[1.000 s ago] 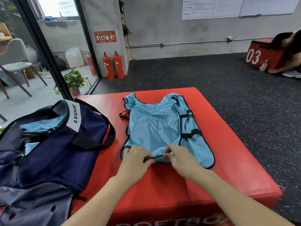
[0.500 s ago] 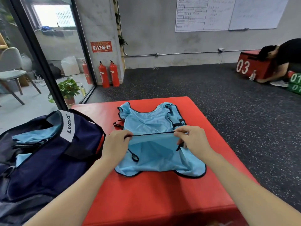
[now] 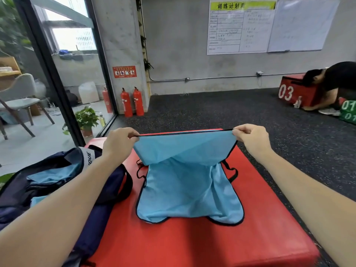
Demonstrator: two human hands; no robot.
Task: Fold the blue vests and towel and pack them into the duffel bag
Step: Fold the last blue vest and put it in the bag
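So the blue vest (image 3: 189, 187) is mid-fold on the red box (image 3: 192, 245). Its near end with the shoulder straps lies flat on the box, while the hem is lifted up and stretched wide between both hands. Left hand (image 3: 118, 142) pinches one corner, right hand (image 3: 251, 139) pinches the other, both about level and equally far out. The vest's long axis runs straight away from the person, so I'd guess the hem gets carried along that line to finish the fold. The duffel bag (image 3: 57, 182) sits open just left of the vest, closest to the left arm, with blue fabric already inside.
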